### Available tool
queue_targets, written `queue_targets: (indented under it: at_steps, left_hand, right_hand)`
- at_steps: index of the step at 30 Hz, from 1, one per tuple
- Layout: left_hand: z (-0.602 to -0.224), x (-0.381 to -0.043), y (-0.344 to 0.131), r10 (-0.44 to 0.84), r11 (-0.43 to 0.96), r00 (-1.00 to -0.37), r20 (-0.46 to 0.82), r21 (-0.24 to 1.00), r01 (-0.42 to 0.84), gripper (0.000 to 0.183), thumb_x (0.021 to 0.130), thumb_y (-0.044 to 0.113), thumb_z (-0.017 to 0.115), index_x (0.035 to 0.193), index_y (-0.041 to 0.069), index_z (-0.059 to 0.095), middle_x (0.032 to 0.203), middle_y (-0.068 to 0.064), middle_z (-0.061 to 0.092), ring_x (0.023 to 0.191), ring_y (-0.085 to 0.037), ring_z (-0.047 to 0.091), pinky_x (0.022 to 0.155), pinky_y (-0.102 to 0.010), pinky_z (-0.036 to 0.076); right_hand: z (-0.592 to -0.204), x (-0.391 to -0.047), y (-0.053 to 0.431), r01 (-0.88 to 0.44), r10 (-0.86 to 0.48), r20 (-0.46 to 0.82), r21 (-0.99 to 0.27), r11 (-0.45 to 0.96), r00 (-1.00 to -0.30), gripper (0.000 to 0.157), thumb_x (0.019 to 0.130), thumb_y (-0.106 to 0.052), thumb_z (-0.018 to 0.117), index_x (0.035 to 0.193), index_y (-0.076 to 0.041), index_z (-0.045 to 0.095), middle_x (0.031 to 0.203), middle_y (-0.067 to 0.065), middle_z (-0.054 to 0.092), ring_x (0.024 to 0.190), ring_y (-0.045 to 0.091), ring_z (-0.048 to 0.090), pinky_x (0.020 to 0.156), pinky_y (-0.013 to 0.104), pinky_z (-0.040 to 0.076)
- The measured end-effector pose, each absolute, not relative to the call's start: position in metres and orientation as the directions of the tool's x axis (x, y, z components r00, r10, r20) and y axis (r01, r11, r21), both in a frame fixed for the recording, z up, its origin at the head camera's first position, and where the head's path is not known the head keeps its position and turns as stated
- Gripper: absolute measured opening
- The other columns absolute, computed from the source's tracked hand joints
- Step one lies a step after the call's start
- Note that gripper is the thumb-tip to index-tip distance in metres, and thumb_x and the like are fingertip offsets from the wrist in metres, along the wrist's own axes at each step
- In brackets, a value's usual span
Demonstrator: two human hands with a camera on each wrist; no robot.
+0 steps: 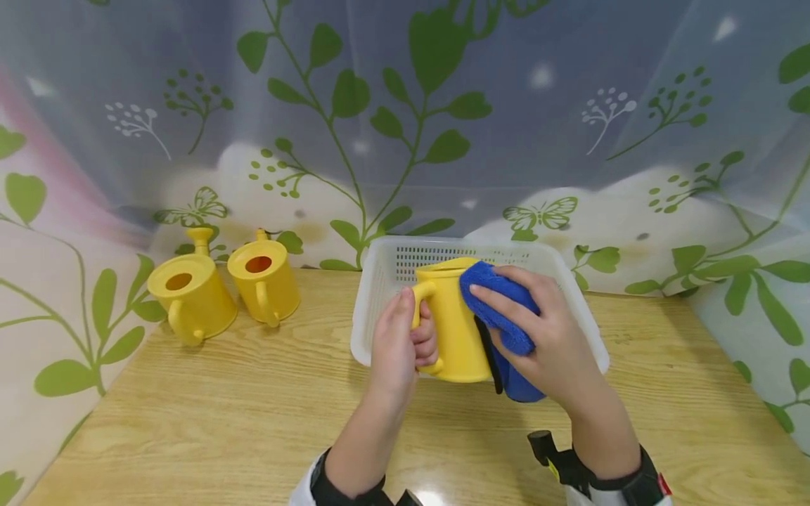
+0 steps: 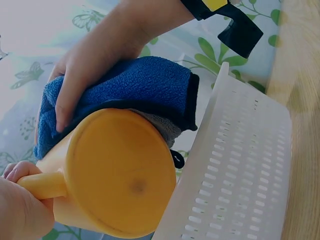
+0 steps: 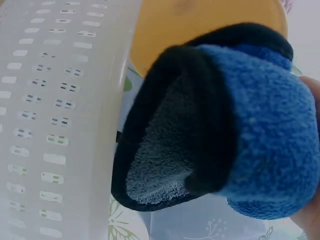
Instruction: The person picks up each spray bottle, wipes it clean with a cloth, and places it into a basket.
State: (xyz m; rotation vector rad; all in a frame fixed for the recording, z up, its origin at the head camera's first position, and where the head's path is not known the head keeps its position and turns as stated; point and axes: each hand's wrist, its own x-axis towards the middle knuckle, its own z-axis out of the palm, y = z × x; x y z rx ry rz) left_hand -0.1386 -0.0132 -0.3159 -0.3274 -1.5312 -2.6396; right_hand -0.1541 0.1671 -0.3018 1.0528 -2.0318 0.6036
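Handle (image 1: 422,289) of yellow can (image 1: 458,341) was gripped by left hand (image 1: 400,344); blue cloth (image 1: 496,281) was clasped against can by right hand (image 1: 555,337)

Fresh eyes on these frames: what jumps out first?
Probably the yellow can, central in the head view, its handle gripped by the left hand. Next, the vivid blue cloth in the right hand, against the can's side. Then two yellow watering cans, far left.
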Motion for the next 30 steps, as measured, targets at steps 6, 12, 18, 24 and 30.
queue_targets:
  at_steps: [6, 12, 18, 24, 30]
  left_hand:
    - [-0.313, -0.138, -0.014, 0.035, -0.506, -0.98, 0.195, 0.849, 0.151, 0.03, 0.101, 0.032, 0.028, 0.082, 0.011, 0.039, 0.052, 0.006, 0.024, 0.041, -0.007, 0.018, 0.041, -0.02, 0.016]
    - [-0.314, -0.141, -0.016, 0.007, -0.512, -0.988, 0.152, 0.85, 0.127, 0.031, 0.101, 0.034, 0.028, 0.082, 0.011, 0.038, 0.052, 0.006, 0.023, 0.042, -0.008, 0.018, 0.042, -0.02, 0.016]
    - [-0.317, -0.143, -0.019, -0.013, -0.532, -0.991, 0.136, 0.838, 0.122, 0.032, 0.101, 0.035, 0.028, 0.082, 0.011, 0.038, 0.052, 0.007, 0.023, 0.043, -0.007, 0.018, 0.042, -0.02, 0.015]
    - [-0.318, -0.143, -0.021, -0.019, -0.535, -0.988, 0.154, 0.833, 0.14, 0.033, 0.1, 0.036, 0.028, 0.081, 0.011, 0.039, 0.051, 0.007, 0.023, 0.042, -0.007, 0.018, 0.042, -0.02, 0.016]
    - [-0.317, -0.141, -0.017, 0.04, -0.5, -0.98, 0.197, 0.853, 0.151, 0.032, 0.101, 0.034, 0.027, 0.08, 0.011, 0.036, 0.051, 0.007, 0.022, 0.041, -0.008, 0.017, 0.041, -0.02, 0.016]
  right_hand:
    - [-0.301, -0.156, 0.168, -0.864, -0.509, 0.796, -0.035, 0.501, -0.328, 0.032, 0.092, -0.03, 0.048, 0.119, -0.015, 0.059, 0.124, 0.021, 0.049, 0.11, 0.036, 0.046, 0.085, 0.053, 0.041]
    - [-0.3, -0.151, 0.172, -0.881, -0.62, 0.701, -0.026, 0.472, -0.353, 0.043, 0.075, -0.011, 0.064, 0.117, -0.02, 0.06, 0.122, 0.015, 0.052, 0.11, 0.031, 0.046, 0.087, 0.05, 0.041]
    - [-0.297, -0.139, 0.171, -0.877, -0.72, 0.572, 0.003, 0.481, -0.394, 0.055, 0.064, -0.009, 0.076, 0.114, -0.028, 0.061, 0.118, 0.009, 0.053, 0.103, 0.029, 0.047, 0.079, 0.049, 0.046]
    - [-0.291, -0.129, 0.17, -0.877, -0.752, 0.518, 0.004, 0.48, -0.409, 0.054, 0.063, -0.011, 0.077, 0.112, -0.029, 0.062, 0.115, 0.007, 0.054, 0.099, 0.026, 0.049, 0.077, 0.048, 0.048]
    - [-0.291, -0.131, 0.169, -0.851, -0.697, 0.588, 0.027, 0.524, -0.411, 0.056, 0.064, -0.01, 0.075, 0.116, -0.024, 0.061, 0.118, 0.012, 0.052, 0.099, 0.031, 0.049, 0.076, 0.048, 0.047]
